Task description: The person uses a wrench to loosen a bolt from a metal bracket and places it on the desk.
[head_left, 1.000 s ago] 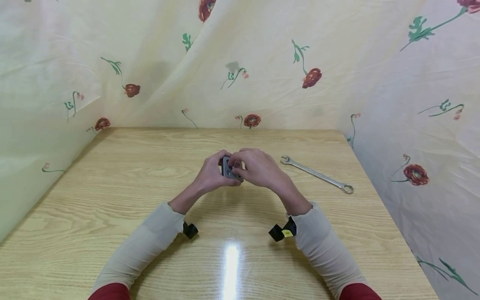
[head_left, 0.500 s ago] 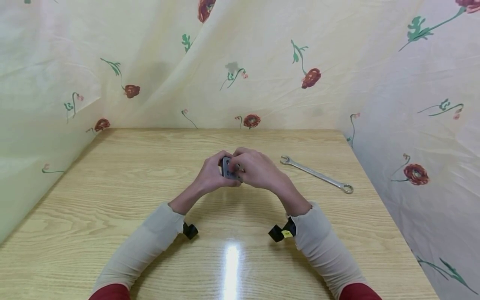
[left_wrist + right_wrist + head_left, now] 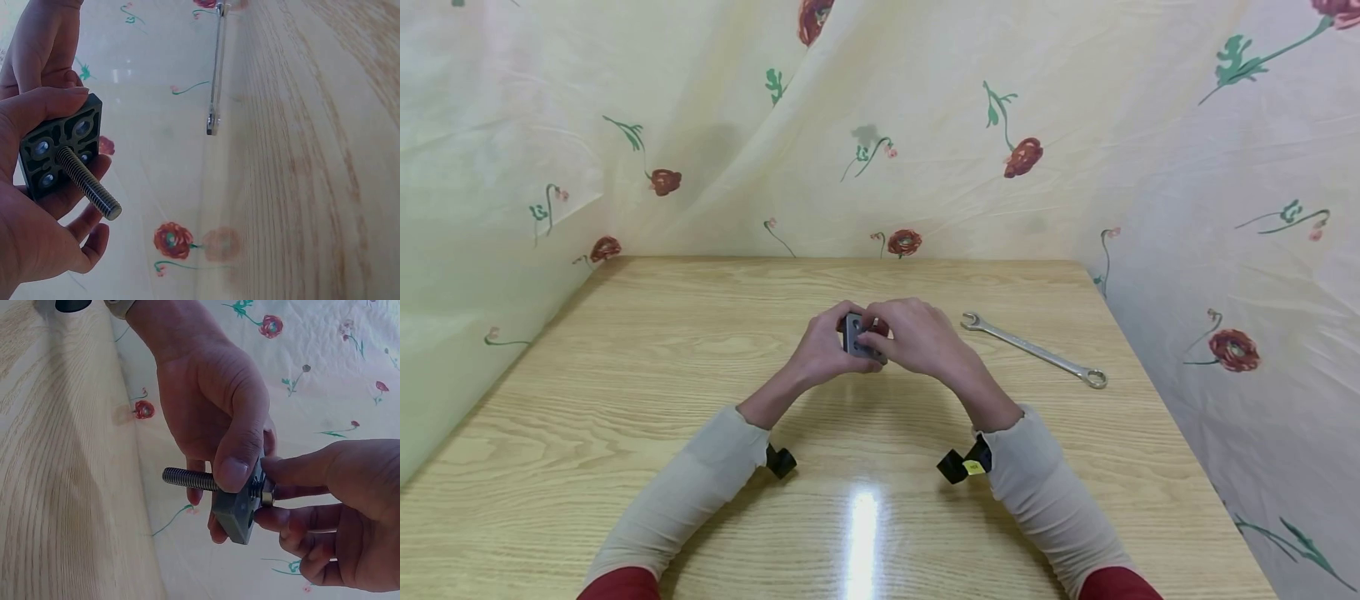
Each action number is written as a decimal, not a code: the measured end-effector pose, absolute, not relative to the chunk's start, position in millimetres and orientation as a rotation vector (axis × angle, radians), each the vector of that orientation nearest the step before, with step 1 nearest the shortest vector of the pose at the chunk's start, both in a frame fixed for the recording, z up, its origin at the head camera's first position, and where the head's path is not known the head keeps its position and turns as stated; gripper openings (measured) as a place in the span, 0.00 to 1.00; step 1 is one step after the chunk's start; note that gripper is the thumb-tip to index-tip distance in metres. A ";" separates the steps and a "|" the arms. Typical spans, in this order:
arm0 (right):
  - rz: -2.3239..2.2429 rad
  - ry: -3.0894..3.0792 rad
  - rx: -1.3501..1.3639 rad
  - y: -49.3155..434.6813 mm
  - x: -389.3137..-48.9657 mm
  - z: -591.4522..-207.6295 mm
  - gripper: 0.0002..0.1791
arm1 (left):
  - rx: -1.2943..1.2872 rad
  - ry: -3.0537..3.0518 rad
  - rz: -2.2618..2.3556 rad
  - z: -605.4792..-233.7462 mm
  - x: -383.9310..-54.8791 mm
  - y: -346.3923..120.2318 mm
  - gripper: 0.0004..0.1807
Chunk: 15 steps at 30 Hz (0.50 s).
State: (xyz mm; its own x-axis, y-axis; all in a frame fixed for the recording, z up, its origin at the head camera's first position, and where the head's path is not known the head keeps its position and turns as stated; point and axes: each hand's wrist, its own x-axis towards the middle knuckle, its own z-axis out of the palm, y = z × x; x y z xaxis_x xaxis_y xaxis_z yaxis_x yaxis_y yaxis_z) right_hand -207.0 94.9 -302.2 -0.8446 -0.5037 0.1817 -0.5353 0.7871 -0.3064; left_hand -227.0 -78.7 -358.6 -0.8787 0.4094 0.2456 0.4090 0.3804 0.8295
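My left hand (image 3: 826,346) grips a small, square, dark grey plate (image 3: 92,115) by its edges, above the table. The left wrist view shows holes near its corners and a threaded bolt (image 3: 90,184) sticking out through the middle. On the opposite face, the thumb and fingers of my right hand (image 3: 350,506) pinch the bolt's shiny metal head (image 3: 268,494). A short length of thread shows between that head and the plate. From above, my right hand (image 3: 917,333) covers the head and part of the plate.
A combination wrench (image 3: 1037,347) lies on the wooden table (image 3: 700,317), right of my hands. Floral cloth (image 3: 715,192) hangs behind the table and along both sides. Black wrist cameras (image 3: 781,462) sit under both forearms.
My right thumb and fingers have shifted around the bolt head, curling in over it half a second ago and now spread back. My left hand and the plate have stayed in place.
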 end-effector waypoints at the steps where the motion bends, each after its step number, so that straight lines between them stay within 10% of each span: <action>1: 0.527 -2.883 0.853 95.2 -206.9 -302.2 0.10 | 0.776 2.611 1.568 -358.5 -226.8 -78.6 0.31; 15: 0.533 -2.801 1.009 96.2 -203.8 -302.3 0.07 | 0.791 2.612 1.562 -359.7 -227.1 -77.8 0.31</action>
State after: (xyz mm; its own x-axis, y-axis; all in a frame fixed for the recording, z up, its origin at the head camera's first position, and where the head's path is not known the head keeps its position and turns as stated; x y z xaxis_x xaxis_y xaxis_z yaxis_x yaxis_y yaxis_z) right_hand -203.8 96.2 -302.3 -0.7713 -0.5951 0.2258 -0.6365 0.7162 -0.2863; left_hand -227.1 -77.8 -359.7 -0.8733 0.4166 0.2525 0.4195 0.3795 0.8246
